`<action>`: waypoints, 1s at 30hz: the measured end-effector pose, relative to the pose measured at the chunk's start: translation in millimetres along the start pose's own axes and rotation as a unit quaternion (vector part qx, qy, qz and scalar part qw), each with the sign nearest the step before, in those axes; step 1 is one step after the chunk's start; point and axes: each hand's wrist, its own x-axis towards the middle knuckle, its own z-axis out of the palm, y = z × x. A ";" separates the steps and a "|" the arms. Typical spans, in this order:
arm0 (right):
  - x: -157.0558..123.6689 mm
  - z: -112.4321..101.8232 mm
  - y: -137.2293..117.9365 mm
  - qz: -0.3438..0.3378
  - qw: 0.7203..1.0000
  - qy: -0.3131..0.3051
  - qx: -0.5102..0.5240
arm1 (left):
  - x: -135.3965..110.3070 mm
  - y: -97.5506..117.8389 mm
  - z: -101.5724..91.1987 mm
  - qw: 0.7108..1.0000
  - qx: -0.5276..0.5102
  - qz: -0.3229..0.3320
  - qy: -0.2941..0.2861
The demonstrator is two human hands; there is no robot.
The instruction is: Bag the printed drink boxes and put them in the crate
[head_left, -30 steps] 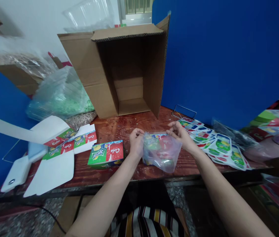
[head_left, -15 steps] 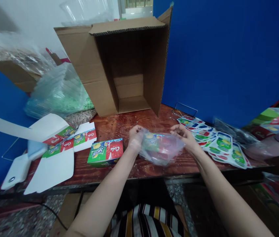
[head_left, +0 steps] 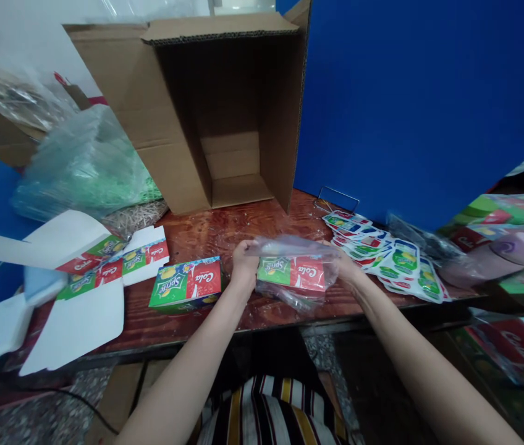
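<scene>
A small green-and-red Sprite/Cola box point(head_left: 291, 273) sits inside a clear plastic bag point(head_left: 300, 295) above the wooden table's front edge. My left hand point(head_left: 244, 264) is closed on the bag's left end. At the bag's right end is my right hand point(head_left: 344, 264), partly hidden behind the plastic and closed on it. A second box of the same print point(head_left: 186, 284) lies flat on the table just left of my left hand.
A large open cardboard carton point(head_left: 206, 111) lies on its side at the back. Unfolded box blanks point(head_left: 81, 278) lie at left, a clear bag of green pieces point(head_left: 83, 167) behind them. Printed cards point(head_left: 382, 256) fan out at right. A blue partition point(head_left: 419, 93) backs the table point(head_left: 225, 232).
The bagged box has turned so its printed face looks at me and has come lower toward the table. Both hands kept hold of the bag's ends. The camera tipped down and left.
</scene>
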 end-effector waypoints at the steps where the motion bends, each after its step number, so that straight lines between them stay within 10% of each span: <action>1: -1.3 0.6 1.2 0.009 1.000 0.002 0.010 | -3.1 -0.7 -1.2 1.000 -0.006 0.004 0.003; 8: -0.8 5.8 6.7 0.104 0.990 0.011 0.091 | -18.3 -3.6 -13.6 1.000 -0.024 0.020 0.005; 19: -1.9 13.3 9.0 0.071 0.989 -0.001 0.129 | -53.8 9.9 -39.4 0.992 -0.019 0.041 -0.116; 30: -42.1 19.9 8.4 0.017 0.979 0.114 0.167 | -75.5 1.7 -52.3 0.987 -0.089 -0.023 -0.133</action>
